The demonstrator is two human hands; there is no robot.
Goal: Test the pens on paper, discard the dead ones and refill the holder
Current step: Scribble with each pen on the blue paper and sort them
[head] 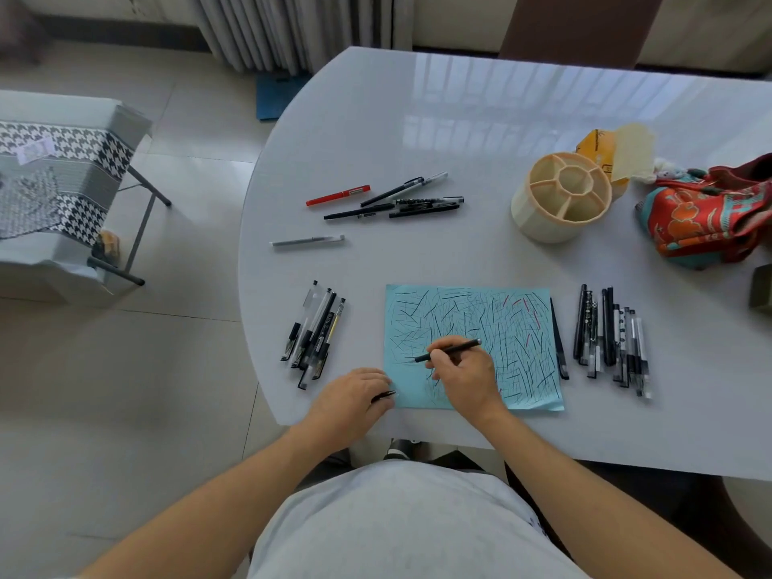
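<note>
Pen (pixel 449 350) gripped by right hand (pixel 463 376), labels unreadable

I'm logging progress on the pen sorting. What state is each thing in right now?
Right hand: grips a black pen, tip on the paper.
Left hand: holds a pen cap at the paper's edge.
Blue paper: flat, covered in test strokes.
Pen holder: upright, compartments empty.
Pens left of paper: lying grouped.
Pens right of paper: lying grouped.
Red pen: capped, lying apart.

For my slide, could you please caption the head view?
Right hand tests a black pen on scribbled blue paper.
</note>
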